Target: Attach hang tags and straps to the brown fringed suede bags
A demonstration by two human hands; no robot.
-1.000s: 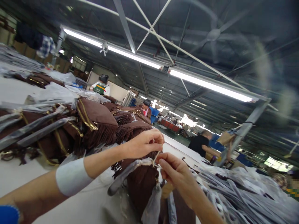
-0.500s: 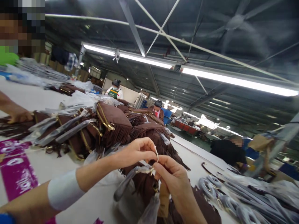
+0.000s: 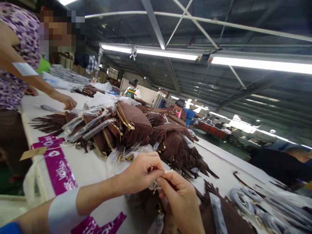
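My left hand (image 3: 142, 174) and my right hand (image 3: 182, 200) meet fingertip to fingertip, both closed in a pinch. A small end of white string (image 3: 168, 171) shows between them; the rest is hidden by the fingers. Right under the hands lies a brown bag (image 3: 141, 203) with a gold eyelet (image 3: 158, 207) and a plastic-wrapped strap end (image 3: 157, 224). A kraft-paper tag (image 3: 170, 222) hangs below my right hand, partly covered by it.
Fringed brown bags (image 3: 136, 123) with gold zippers are heaped across the white table (image 3: 97, 182). Purple printed strips (image 3: 59, 169) lie at left, wrapped coiled straps (image 3: 243, 200) at right. A co-worker's hand (image 3: 69, 102) reaches over the heap's left end.
The view has swung left, showing more of the co-worker, whose hand has lifted off the fringe. My hands have drawn together, and less of the white string shows between them.
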